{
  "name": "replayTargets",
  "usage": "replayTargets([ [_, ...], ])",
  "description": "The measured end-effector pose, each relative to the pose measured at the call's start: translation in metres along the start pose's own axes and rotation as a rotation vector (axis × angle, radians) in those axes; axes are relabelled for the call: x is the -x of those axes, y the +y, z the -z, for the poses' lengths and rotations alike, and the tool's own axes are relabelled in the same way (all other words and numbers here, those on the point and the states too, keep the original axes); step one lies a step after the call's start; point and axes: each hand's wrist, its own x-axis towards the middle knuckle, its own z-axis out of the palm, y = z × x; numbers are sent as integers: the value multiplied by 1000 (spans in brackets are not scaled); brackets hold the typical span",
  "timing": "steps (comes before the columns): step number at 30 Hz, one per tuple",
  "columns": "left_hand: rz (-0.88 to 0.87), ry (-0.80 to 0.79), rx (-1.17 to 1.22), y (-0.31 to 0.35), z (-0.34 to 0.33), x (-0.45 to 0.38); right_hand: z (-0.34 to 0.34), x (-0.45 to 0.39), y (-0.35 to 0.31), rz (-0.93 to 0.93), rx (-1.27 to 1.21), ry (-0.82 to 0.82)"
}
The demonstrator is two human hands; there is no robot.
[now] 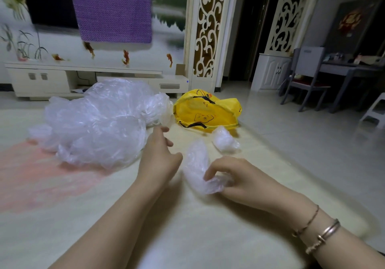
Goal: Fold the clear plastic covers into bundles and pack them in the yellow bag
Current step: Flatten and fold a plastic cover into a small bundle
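The right hand [231,177] curls its fingers round the lower end of a crumpled plastic bundle [196,164], while the left hand [161,154] hangs beside it with fingers loosely relaxed, holding nothing. A second bundle [225,139] lies on the floor [291,143] just before the yellow bag [206,110], whose near edge it almost touches. The loose heap of clear covers [98,120] spreads left of the hands; bare floor stays open to the right.

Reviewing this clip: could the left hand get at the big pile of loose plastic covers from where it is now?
Probably yes. The left hand is open and holds nothing, right beside the pile of loose covers, its fingertips near the pile's edge. Nothing lies between them. The right hand is busy holding a bundle.
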Motion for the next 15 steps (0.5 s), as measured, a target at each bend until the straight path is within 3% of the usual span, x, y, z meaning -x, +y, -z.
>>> replayTargets([
  [3, -49, -102, 110, 14, 3, 0, 2, 0, 1, -96, -197, -68],
  [6, 63, -353, 121, 22, 2, 3, 6, -3, 3, -115, -286, -94],
  [8, 151, -440, 91, 19, -1, 4, 8, -6, 5, -178, -400, -92],
  [11, 211, -455, 63, 16, -3, 2, 1, -17, 12, -273, -448, 11],
  [15, 165, -400, -51, 16, -6, 5, -15, -33, 19, -376, -357, 198],
])
